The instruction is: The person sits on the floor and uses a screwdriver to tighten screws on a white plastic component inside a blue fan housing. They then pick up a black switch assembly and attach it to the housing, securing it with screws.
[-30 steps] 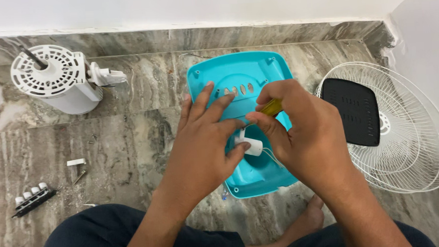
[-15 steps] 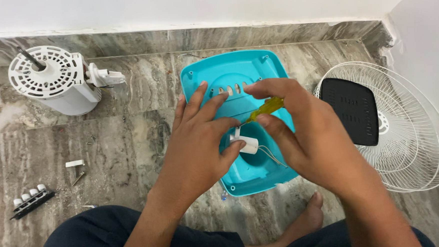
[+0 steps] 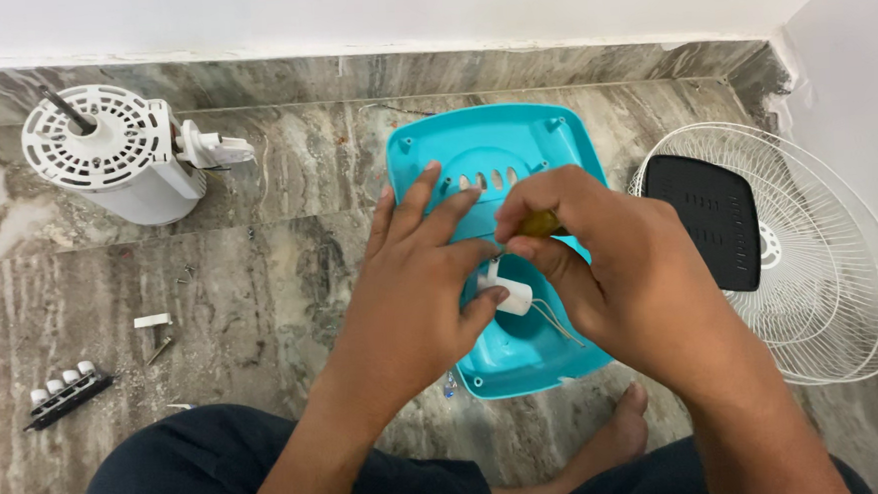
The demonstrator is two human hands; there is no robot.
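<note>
The right hand (image 3: 625, 267) pinches a yellow-handled screwdriver (image 3: 541, 224) between thumb and fingertips, its tip hidden below the fingers. The left hand (image 3: 411, 289) lies spread on the smooth turquoise plastic fan base (image 3: 494, 149), thumb pressed against a small white cylindrical capacitor (image 3: 512, 295) with thin white wires trailing from it. The base rests upturned on the veined grey marble floor (image 3: 261, 286), between the person's knees. To the right lies a round white wire grille (image 3: 820, 257) with a black rectangular panel (image 3: 715, 217) on it. At far left stand a ribbed white motor housing (image 3: 114, 154) and a black strip of white push buttons (image 3: 63, 392).
</note>
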